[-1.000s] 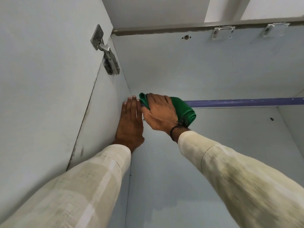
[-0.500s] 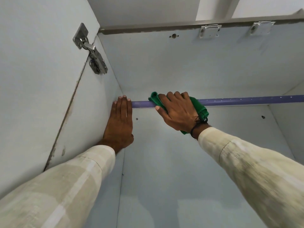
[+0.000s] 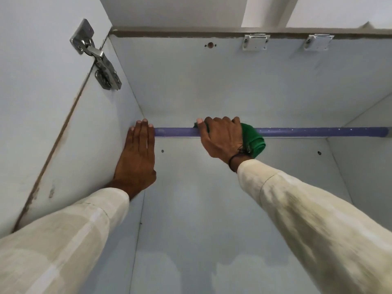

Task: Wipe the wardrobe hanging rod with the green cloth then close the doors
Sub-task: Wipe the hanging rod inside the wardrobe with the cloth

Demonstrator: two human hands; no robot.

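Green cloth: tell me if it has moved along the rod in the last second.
Yes. The green cloth, under the right hand, has slid rightward along the purple rod, away from the left side panel, where the left hand stays pressed.

A steel door hinge (image 3: 98,58) sits upper left; two white brackets (image 3: 255,42) (image 3: 318,41), perhaps catch plates, are fixed under the top front edge.

A purple rod (image 3: 307,132) runs level across mid-frame; a bunched green cloth (image 3: 253,139) wraps it near centre.
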